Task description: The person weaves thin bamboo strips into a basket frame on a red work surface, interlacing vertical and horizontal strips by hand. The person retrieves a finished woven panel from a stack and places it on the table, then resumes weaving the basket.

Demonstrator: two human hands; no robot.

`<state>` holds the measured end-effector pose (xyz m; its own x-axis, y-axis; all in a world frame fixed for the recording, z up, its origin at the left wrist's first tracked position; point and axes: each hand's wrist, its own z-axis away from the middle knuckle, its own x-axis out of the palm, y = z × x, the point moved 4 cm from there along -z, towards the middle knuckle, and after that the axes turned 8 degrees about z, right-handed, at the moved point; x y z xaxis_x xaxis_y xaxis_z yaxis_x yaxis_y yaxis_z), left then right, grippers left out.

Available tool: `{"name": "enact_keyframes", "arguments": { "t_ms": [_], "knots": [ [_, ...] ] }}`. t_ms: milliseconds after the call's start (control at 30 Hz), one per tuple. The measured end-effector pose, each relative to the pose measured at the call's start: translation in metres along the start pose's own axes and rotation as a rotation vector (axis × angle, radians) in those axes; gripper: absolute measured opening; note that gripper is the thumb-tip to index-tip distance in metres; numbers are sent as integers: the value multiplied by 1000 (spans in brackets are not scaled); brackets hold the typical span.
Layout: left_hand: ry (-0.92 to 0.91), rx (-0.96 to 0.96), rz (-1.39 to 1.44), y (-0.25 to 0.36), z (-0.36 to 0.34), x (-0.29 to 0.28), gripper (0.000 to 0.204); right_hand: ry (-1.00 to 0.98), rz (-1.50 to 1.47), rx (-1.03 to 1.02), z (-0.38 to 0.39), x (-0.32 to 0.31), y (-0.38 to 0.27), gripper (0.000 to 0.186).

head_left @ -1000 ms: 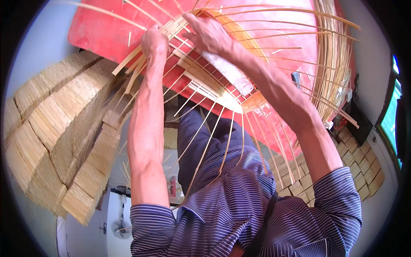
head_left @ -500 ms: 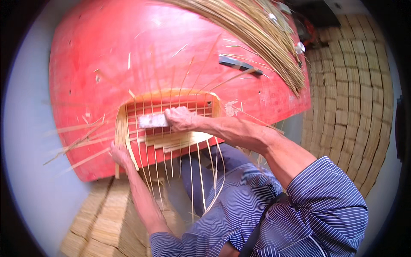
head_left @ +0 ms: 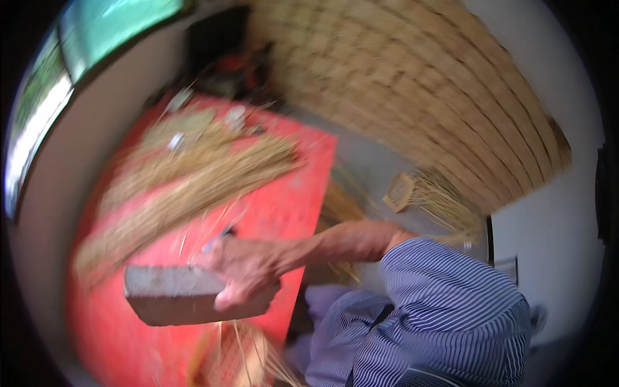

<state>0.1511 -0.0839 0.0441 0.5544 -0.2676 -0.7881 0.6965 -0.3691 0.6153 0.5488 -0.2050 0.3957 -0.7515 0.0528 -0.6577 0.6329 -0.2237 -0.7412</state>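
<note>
My right hand grips one end of a grey rectangular block, brick-like in shape. Hand and block are up above the red table, fingers on top and the thumb along the near side. Below them, cut off by the lower edge, lies a partly woven basket with long pale strips sticking out. Just behind my knuckles a small dark-blue tool shows, mostly covered. My left hand is out of the picture. Motion blurs the scene.
Long bundles of straw-coloured strips lie across the far part of the table. Past its right edge, another woven piece with loose strips is on the floor. Stacked tan bundles line the wall. A window is at upper left.
The view has swung to the right. My right hand has lifted the block off the basket, and it now looks much larger. My left hand, earlier at the basket's left side, has left view.
</note>
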Motion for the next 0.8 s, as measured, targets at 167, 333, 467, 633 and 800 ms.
{"name": "enact_keyframes", "arguments": {
  "t_ms": [167,333,467,633,800],
  "knots": [
    [-362,409,145,267,-100,155,32,372,428,186,65,-61,145,51],
    [-526,536,119,395,-133,239,31,357,422,297,123,-14,306,50],
    [-579,536,76,405,-146,276,31,346,331,408,169,40,345,53],
    [-586,482,12,392,-164,285,30,268,299,291,128,150,410,52],
    [-584,427,-13,332,-184,264,29,440,98,-122,79,206,417,46]
  ]
}}
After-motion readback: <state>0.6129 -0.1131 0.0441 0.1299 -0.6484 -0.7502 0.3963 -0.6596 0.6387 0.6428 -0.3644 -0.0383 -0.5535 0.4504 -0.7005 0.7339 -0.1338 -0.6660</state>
